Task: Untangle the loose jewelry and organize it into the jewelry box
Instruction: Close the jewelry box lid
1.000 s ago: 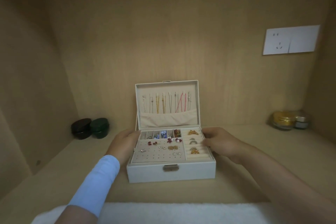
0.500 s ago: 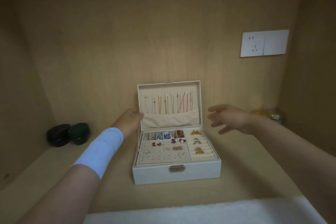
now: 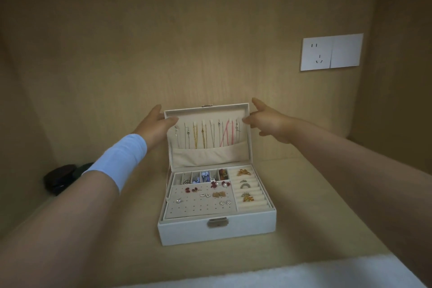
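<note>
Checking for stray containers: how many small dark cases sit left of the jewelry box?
2: a brownish-black case at far left, a dark green case beside it, partly behind the left forearm, which may hide more.

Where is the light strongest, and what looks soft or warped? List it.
Head view: brightest on the back wall just above the lid; head view: corners go dim, the dark containers sit in shadow; head view: forearms stretch wide near the lower corners; head view: the white cloth at the bottom edge is blurred.
</note>
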Tool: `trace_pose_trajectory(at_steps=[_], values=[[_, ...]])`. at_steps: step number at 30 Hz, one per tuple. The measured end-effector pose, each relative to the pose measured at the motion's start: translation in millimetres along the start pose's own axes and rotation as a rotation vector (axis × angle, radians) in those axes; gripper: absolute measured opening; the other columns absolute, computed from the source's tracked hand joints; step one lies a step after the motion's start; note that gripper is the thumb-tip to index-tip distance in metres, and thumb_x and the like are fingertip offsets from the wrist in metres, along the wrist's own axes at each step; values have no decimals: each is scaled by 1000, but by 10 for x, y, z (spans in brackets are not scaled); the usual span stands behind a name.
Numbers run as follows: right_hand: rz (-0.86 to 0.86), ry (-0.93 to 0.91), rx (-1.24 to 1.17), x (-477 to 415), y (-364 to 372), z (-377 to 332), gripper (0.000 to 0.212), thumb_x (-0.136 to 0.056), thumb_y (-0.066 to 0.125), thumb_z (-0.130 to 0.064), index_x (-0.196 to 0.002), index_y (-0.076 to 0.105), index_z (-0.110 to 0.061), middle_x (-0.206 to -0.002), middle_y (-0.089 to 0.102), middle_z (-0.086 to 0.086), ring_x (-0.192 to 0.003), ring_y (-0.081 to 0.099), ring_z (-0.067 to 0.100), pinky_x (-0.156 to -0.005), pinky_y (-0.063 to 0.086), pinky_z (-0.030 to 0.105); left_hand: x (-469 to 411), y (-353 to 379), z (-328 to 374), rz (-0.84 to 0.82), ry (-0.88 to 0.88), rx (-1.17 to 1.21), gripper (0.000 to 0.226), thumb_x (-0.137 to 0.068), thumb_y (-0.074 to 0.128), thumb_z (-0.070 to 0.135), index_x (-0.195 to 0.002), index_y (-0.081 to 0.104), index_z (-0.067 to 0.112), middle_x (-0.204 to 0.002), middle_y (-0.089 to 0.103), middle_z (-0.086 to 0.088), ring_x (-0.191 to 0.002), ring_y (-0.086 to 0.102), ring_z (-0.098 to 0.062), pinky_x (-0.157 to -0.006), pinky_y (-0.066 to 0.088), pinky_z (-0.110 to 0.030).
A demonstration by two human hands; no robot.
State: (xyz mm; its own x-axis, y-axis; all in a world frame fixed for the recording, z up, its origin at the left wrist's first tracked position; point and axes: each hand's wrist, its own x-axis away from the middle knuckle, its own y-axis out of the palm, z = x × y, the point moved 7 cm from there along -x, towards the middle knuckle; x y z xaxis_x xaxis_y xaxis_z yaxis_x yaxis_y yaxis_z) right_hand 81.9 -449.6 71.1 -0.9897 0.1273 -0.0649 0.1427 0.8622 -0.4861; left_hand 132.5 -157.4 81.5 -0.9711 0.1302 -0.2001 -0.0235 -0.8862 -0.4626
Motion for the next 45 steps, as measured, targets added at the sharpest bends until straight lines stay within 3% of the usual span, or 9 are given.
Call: trace_pose_trajectory(at_steps=[3,5,10,14,20,28,33,40,45], values=[[53,-42,4,109,-44,-46,72,-103,49,-39,-159,4,-33,-157,38,5,-122,55,25,-93,45,34,81,-114,48,27,31,36,75,-91,59,43,-154,20,30,-146,41,2,-122,53,-24,-107,43,-43],[96,-109,33,249,-51,-107,56,-104,44,-40,-156,27,-27,-151,44,6,-115,57,23,-86,45,29,171,-137,81,37,66,-29,67,-91,56,47,-150,31,30,-143,40,-1,-117,55,-25,-102,47,-42],[264,-291,95,805,43,-113,37,-104,47,-29,-137,52,-13,-98,61,0,-72,54,9,-65,41,23,656,-142,85,100,157,-219,35,-91,57,41,-123,57,28,-128,53,-8,-98,60,-23,-97,47,-38],[304,-322,79,1285,207,104,32,-102,52,-24,-134,54,-18,-115,63,-4,-98,59,9,-77,41,16,1185,-69,48,140,224,-277,27,-93,62,22,-120,60,19,-119,60,-3,-95,57,-18,-85,40,-27],[290,-226,37,1717,455,480,42,-99,59,-17,-140,52,-21,-129,61,-4,-116,57,10,-91,42,18,1671,74,-254,122,179,-298,37,-88,69,20,-124,61,20,-126,54,-2,-97,55,-15,-92,40,-23],[226,-172,196,1841,605,716,49,-98,58,-19,-146,48,-14,-147,52,-3,-136,47,14,-107,30,15,1795,329,-489,6,144,-459,40,-92,63,24,-131,59,25,-132,42,-1,-127,44,-21,-110,25,-23],[193,-165,222,1820,624,692,47,-99,57,-23,-145,50,-16,-149,50,-2,-137,46,14,-113,29,19,1770,476,-441,16,164,-634,45,-93,56,41,-133,52,22,-145,34,4,-137,22,-19,-113,25,-30],[191,-145,222,1780,621,711,40,-100,55,-22,-140,56,-17,-145,54,-3,-131,52,14,-112,34,22,1762,587,-381,-14,158,-788,52,-96,48,47,-138,44,16,-143,41,2,-139,26,-18,-110,33,-33],[200,-152,244,1780,688,654,44,-99,58,-21,-142,53,-15,-146,53,-1,-136,47,15,-109,28,15,1786,630,-375,-51,202,-940,63,-93,46,56,-149,25,35,-145,36,1,-135,29,-22,-107,35,-33]])
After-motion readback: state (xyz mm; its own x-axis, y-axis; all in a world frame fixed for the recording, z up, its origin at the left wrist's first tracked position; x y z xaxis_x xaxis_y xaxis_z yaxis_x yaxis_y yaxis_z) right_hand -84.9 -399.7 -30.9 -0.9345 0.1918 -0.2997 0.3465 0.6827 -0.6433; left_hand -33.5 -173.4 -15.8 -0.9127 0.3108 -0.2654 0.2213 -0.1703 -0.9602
